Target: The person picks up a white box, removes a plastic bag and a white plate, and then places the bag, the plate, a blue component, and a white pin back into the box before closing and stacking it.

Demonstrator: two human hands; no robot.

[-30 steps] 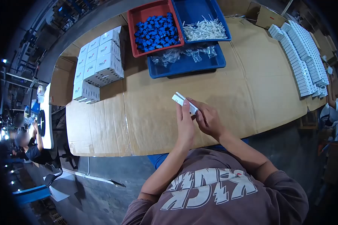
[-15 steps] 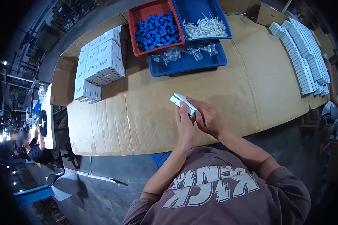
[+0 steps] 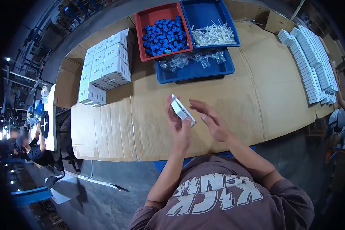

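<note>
- My left hand (image 3: pixel 178 125) holds the small white piece (image 3: pixel 182 110), its thumb on the near end and its fingers along the left side.
- I see that piece tilted in the middle of the frame, over the bench (image 3: pixel 172 142), its far end toward the upper left; its inner details are too small for me to read.
- My right hand (image 3: pixel 214 124) is wide, fingers and thumb parted, just beside the piece on its right and holding nothing.
- Straight beyond my hands, at the top centre, I have a red tray (image 3: pixel 141 50) of blue plastic parts (image 3: pixel 165 36) and, beside it on the right, a blue tray (image 3: pixel 199 9) of thin white parts (image 3: pixel 214 35).
- Nearer to me, partly under those two, sits a lower blue tray (image 3: pixel 195 74) with clear plastic bags (image 3: pixel 176 61) in it.
- At the upper left of the frame I get stacked white boxes (image 3: pixel 113 65) with small printed marks.
- At the upper right, long rows of slim white pieces (image 3: pixel 314 65) stand packed side by side.
- At the far left, another person (image 3: pixel 36 151) in a dark top reaches toward a white table (image 3: pixel 50 126), well apart from my hands.
</note>
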